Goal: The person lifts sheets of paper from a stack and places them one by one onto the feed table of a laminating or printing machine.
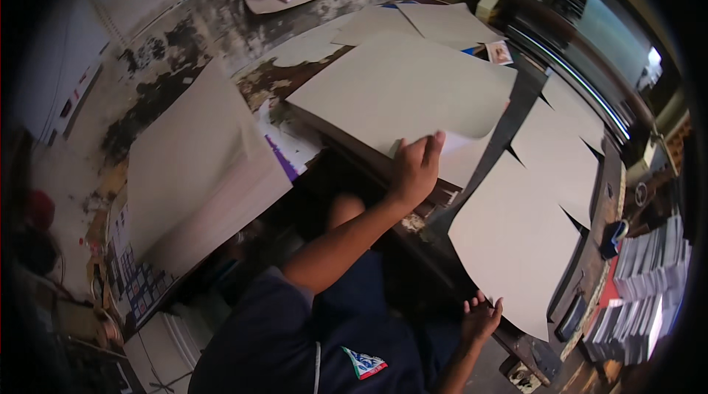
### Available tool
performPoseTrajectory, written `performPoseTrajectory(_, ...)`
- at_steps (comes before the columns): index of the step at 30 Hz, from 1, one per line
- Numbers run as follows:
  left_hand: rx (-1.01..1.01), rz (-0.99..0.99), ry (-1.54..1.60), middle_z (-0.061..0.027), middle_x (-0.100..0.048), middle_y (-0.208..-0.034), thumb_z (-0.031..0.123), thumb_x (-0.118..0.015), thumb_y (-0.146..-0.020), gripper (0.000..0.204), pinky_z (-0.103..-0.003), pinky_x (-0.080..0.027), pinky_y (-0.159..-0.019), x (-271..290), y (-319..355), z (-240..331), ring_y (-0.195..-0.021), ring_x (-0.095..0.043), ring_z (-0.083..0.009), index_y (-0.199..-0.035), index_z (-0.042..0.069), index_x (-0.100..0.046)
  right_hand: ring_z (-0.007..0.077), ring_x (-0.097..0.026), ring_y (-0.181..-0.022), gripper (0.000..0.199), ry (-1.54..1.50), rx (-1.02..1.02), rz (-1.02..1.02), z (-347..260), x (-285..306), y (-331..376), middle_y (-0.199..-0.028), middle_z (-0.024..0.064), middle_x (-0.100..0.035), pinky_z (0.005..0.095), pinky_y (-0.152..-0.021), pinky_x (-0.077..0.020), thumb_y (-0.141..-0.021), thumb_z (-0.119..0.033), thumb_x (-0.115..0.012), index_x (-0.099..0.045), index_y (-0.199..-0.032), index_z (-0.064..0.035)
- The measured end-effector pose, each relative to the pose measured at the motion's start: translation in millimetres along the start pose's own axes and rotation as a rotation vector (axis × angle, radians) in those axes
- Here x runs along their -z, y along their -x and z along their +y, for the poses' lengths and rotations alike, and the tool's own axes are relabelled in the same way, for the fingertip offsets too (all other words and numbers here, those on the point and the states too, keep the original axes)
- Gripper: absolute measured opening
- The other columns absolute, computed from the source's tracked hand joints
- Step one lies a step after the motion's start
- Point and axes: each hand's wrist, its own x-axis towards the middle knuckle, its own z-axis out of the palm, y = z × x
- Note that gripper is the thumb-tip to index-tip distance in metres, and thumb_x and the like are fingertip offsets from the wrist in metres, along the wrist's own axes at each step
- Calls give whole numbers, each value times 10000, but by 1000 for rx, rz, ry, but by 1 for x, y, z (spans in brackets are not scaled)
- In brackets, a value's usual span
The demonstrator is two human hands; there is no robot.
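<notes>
My left hand reaches over the near edge of a stack of large greyish-beige board sheets. Its fingers are closed on the top sheet, whose near right corner curls up and shows a pale underside. Lower right, my right hand is open, palm turned up and fingers apart. Its fingertips are at the near edge of a wavy-edged run of beige sheets lying on a long dark machine bed; whether they touch it I cannot tell.
Another large board stack stands to the left. A machine with a roller and a bright light strip is at the far right. Piles of printed paper stand beyond the bed's right edge. Loose sheets lie behind the middle stack.
</notes>
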Motion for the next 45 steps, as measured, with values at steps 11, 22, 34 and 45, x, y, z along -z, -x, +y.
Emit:
performPoseTrajectory(11, -478, -504, 207, 10, -699, -882, 274, -572, -961, 184, -543, -335, -1051, 36, 59, 57, -1033, -656, -232, -877, 142, -669, 286, -657, -980, 674, -45, 175, -212, -44, -47, 41, -1394, 192, -477, 435, -637, -615, -978, -530, -389, -265, -1477, -95)
performPoseTrajectory(22, -147, 187, -766, -171, -483, -1405, 320, -815, -711, 754, -498, -267, -1131, 175, 76, -5, -1348, -370, -388, -1343, 58, -500, 135, -481, -467, 219, 191, 150, -10, -48, -27, 55, -515, -16, -477, 310, -505, -473, -938, -291, -573, -588, -820, -107)
performPoseTrajectory(34, 83, 200, -1029, -160, -674, -1110, 158, -748, -813, 359, -386, -508, -893, 295, 77, -49, -1020, -647, -338, -1135, 23, -663, 234, -618, -701, 445, 211, -120, 83, 17, 3, 97, -821, 166, -628, 390, -650, -541, -943, -381, -578, -523, -1081, 39)
performPoseTrajectory(45, -10, 340, -1188, -203, -681, -1060, 308, -590, -956, 351, -402, -518, -769, 333, 57, -50, -903, -663, -368, -1126, 10, -661, 230, -618, -734, 484, 169, -145, 29, 39, -5, 123, -894, 214, -652, 382, -687, -543, -981, -408, -505, -505, -1143, 47)
